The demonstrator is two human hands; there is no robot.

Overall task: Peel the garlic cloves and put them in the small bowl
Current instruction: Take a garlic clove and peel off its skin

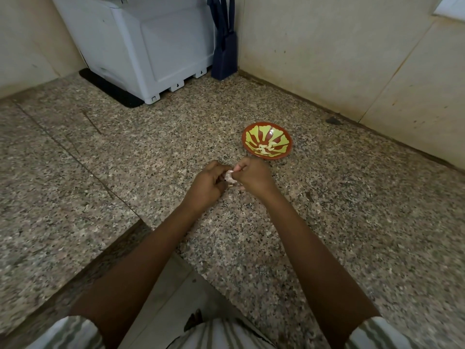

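Your hands meet just above the tabletop (327, 197), knuckles almost touching. Your left hand (208, 183) has its fingers curled round a garlic clove (229, 177), which shows as a pale, pinkish piece in the gap between the two hands. Your right hand (253, 176) pinches the clove's upper end with curled fingertips. Whether that is loose skin or the clove itself is too small to tell.

The small bowl (261, 133), red-brown with a yellow-green pattern, stands on the tabletop just beyond your right hand, near it but not touching. A few pale peeled cloves (266, 148) lie together in its near side.

At the back of the tabletop, in the corner of the walls, a white appliance (156, 46) stands on a black mat (105, 89). A dark blue knife block (224, 59) stands just beside the appliance on its right, well apart from the bowl.
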